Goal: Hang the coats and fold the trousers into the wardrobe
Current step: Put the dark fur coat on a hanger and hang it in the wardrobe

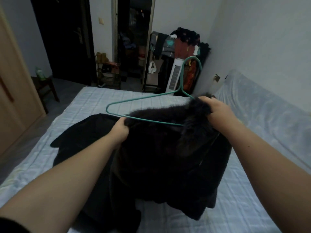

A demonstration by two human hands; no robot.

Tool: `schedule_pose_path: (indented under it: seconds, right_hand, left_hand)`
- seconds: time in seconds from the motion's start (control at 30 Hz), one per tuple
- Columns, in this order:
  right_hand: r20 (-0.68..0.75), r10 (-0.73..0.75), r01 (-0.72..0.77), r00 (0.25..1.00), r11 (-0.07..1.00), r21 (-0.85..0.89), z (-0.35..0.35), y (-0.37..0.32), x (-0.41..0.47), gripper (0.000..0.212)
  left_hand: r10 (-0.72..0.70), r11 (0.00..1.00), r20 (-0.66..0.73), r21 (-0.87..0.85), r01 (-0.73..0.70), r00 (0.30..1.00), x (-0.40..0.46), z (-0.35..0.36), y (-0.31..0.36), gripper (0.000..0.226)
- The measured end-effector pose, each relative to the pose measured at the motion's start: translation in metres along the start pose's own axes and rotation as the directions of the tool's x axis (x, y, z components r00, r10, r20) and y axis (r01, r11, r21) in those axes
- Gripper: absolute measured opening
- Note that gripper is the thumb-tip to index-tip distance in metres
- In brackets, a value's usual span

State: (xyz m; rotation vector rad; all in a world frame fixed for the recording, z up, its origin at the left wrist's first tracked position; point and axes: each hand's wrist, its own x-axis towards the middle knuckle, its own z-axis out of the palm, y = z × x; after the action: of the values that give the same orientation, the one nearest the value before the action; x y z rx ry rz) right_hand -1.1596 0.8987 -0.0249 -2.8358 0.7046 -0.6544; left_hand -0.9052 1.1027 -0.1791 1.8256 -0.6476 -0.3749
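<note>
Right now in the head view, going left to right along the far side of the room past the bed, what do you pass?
Wooden wardrobe door → small stool with a green bottle → dark door → shoe rack → white tower fan → piled clothes rack.

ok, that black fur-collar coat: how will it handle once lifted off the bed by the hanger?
Probably floppy: the coat sags between both hands and pools on the bed. Looks bulky, so likely heavy for the thin green wire hanger, which may flex. Only one shoulder seems on; it could slide off.
</note>
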Motion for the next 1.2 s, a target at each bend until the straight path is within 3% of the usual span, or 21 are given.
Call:
schedule_pose_path:
  seconds: [0.2, 0.3, 0.4, 0.63, 0.73, 0.8, 0.9, 1.0, 1.1, 1.2]
  right_hand:
    - [0.063, -0.027, 0.025, 0.998, 0.999, 0.035, -0.005, -0.002, 0.008, 0.058]
    - [0.098, -0.066, 0.066, 0.993, 0.998, -0.003, -0.011, -0.015, 0.013, 0.060]
    - [0.066, -0.073, 0.079, 0.995, 0.994, -0.078, -0.015, -0.033, 0.019, 0.053]
    - [-0.067, -0.101, 0.081, 0.993, 0.965, -0.249, -0.031, -0.057, 0.046, 0.047]
    - [-0.113, -0.123, 0.074, 0.986, 0.930, -0.360, -0.039, -0.070, 0.062, 0.052]
    - [-0.159, -0.138, 0.057, 0.978, 0.899, -0.433, -0.042, -0.084, 0.069, 0.058]
    - [-0.232, -0.117, 0.003, 0.966, 0.898, -0.441, -0.039, -0.115, 0.075, 0.061]
    - [-0.218, -0.075, -0.007, 0.973, 0.936, -0.352, -0.028, -0.143, 0.082, 0.061]
    - [-0.133, -0.106, 0.063, 0.985, 0.955, -0.291, -0.010, -0.169, 0.081, 0.058]
    - [-0.067, -0.143, 0.125, 0.987, 0.966, -0.226, 0.006, -0.181, 0.083, 0.048]
  left_hand:
    - [0.271, 0.957, 0.046, 0.098, -0.274, 0.961, 0.020, -0.070, 0.044, 0.034]
    - [0.295, 0.952, 0.062, 0.059, -0.299, 0.953, 0.019, -0.102, 0.063, 0.027]
    - [0.335, 0.927, 0.054, 0.163, -0.339, 0.941, 0.028, -0.131, 0.079, 0.019]
    - [0.419, 0.813, 0.154, 0.375, -0.445, 0.895, 0.027, -0.186, 0.122, 0.026]
    - [0.471, 0.743, 0.121, 0.480, -0.467, 0.874, 0.028, -0.206, 0.145, 0.034]
    - [0.470, 0.755, 0.056, 0.491, -0.434, 0.881, 0.034, -0.216, 0.166, 0.035]
    - [0.416, 0.848, -0.089, 0.399, -0.350, 0.905, 0.036, -0.215, 0.197, 0.028]
    - [0.279, 0.955, -0.256, 0.176, -0.239, 0.925, 0.038, -0.200, 0.209, 0.025]
    - [0.169, 0.985, -0.283, 0.002, -0.175, 0.944, 0.042, -0.181, 0.210, 0.023]
    - [0.151, 0.976, -0.274, -0.113, -0.188, 0.950, 0.043, -0.168, 0.214, 0.022]
